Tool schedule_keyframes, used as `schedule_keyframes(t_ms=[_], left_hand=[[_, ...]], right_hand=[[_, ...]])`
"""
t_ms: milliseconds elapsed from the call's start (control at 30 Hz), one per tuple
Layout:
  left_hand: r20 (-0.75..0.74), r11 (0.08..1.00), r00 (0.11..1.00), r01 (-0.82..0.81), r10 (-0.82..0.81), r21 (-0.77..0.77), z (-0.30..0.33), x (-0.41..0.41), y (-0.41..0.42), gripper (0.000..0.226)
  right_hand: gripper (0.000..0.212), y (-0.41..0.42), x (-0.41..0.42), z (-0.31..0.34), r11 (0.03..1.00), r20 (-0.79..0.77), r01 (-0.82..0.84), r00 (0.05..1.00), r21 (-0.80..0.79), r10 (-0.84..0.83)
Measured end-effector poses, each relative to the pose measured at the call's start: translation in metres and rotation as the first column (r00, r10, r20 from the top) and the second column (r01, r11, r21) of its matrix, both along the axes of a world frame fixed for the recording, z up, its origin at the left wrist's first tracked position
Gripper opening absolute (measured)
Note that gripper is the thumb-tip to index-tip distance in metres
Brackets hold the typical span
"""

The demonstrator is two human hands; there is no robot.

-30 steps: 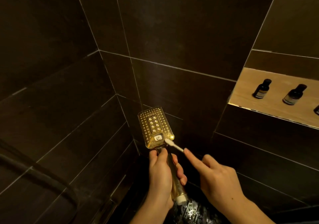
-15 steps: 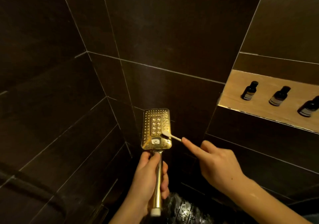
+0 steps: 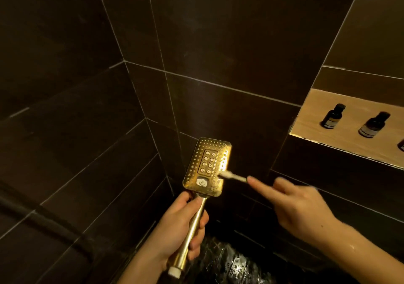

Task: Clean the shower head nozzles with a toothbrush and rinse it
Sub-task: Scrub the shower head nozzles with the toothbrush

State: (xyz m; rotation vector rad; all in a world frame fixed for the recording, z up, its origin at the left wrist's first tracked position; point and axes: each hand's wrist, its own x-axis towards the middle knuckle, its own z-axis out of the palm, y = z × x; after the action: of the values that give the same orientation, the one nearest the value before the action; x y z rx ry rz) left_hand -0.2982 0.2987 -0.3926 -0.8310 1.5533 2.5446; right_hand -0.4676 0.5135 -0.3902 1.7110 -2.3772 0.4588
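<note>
Gold shower head (image 3: 206, 166) in left grip (image 3: 177, 227), toothbrush (image 3: 232, 176) in right grip (image 3: 299, 207); niche (image 3: 310, 117) holds dark bottles (image 3: 333, 115).

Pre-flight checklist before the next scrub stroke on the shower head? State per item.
1. Left hand wrapped around the gold shower head handle: ok.
2. Nozzle face turned toward camera: ok.
3. Toothbrush tip on the right edge nozzles: ok.
4. Right hand grip on toothbrush: cannot tell, handle hidden behind the fingers.
5. Water off while scrubbing, no spray visible: ok.
6. Bottles in the wall niche apart from the work: ok.
</note>
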Motion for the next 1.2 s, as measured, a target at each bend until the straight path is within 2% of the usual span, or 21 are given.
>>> schedule_keyframes(t_ms=[67,200,367,500,533,633,700,767,833,933,1000,1100,1200], left_hand=[[0.007,1.0,1.0,0.009,-0.009,0.014,0.0,0.001,0.0,0.014],[0.004,0.998,1.0,0.002,-0.002,0.064,0.001,0.004,-0.002,0.017],[-0.008,0.987,1.0,0.027,-0.026,0.159,0.003,0.005,-0.006,0.012],[-0.003,0.988,0.999,0.044,-0.044,0.147,0.002,0.006,-0.006,0.012],[-0.001,0.988,0.999,0.051,-0.052,0.148,0.002,0.006,-0.006,0.013],[-0.005,0.986,0.998,0.07,-0.07,0.153,0.001,0.006,-0.005,0.013],[-0.005,0.985,0.997,0.073,-0.073,0.157,0.001,0.007,-0.003,0.01],[-0.011,0.988,0.997,0.071,-0.07,0.137,0.001,0.006,-0.002,0.009],[-0.015,0.994,0.997,0.074,-0.073,0.074,0.001,0.005,0.0,0.009],[-0.024,0.997,0.997,0.079,-0.08,-0.017,0.001,0.006,0.003,0.017],[-0.031,0.995,0.996,0.087,-0.089,-0.057,0.001,0.008,0.003,0.017],[-0.053,0.992,0.994,0.087,-0.092,-0.092,0.0,0.01,0.002,0.009],[-0.075,0.989,0.992,0.094,-0.104,-0.118,-0.001,0.012,0.001,0.012]], right_hand=[[0.066,-0.002,-0.009,0.004,1.0,-0.004,0.026,1.0,0.002,-0.026],[0.057,-0.005,0.009,-0.004,0.986,0.037,-0.164,0.986,0.033,0.163],[0.068,-0.01,-0.016,0.004,0.998,0.097,0.029,0.995,-0.054,-0.023],[0.062,-0.009,-0.002,0.006,0.988,0.102,-0.149,0.984,0.05,0.143],[0.062,-0.011,-0.007,0.008,0.987,0.077,-0.145,0.987,0.061,0.14],[0.07,-0.015,-0.035,0.021,1.0,0.004,0.002,1.0,-0.001,-0.002],[0.072,-0.015,-0.034,0.024,0.999,0.0,-0.024,1.0,0.024,0.024],[0.068,-0.014,-0.017,0.021,0.982,0.031,-0.153,0.988,0.112,0.15],[0.067,-0.014,-0.012,0.017,0.966,-0.011,-0.2,0.979,0.162,0.204],[0.069,-0.018,-0.039,0.024,0.998,-0.091,-0.034,0.995,0.05,0.039],[0.069,-0.016,-0.046,0.027,1.0,-0.09,0.006,0.996,0.015,-0.005],[0.065,-0.009,-0.026,0.022,0.987,-0.069,-0.149,0.986,0.053,0.152],[0.053,-0.002,-0.02,0.016,0.972,-0.163,-0.229,0.958,0.051,0.234]])
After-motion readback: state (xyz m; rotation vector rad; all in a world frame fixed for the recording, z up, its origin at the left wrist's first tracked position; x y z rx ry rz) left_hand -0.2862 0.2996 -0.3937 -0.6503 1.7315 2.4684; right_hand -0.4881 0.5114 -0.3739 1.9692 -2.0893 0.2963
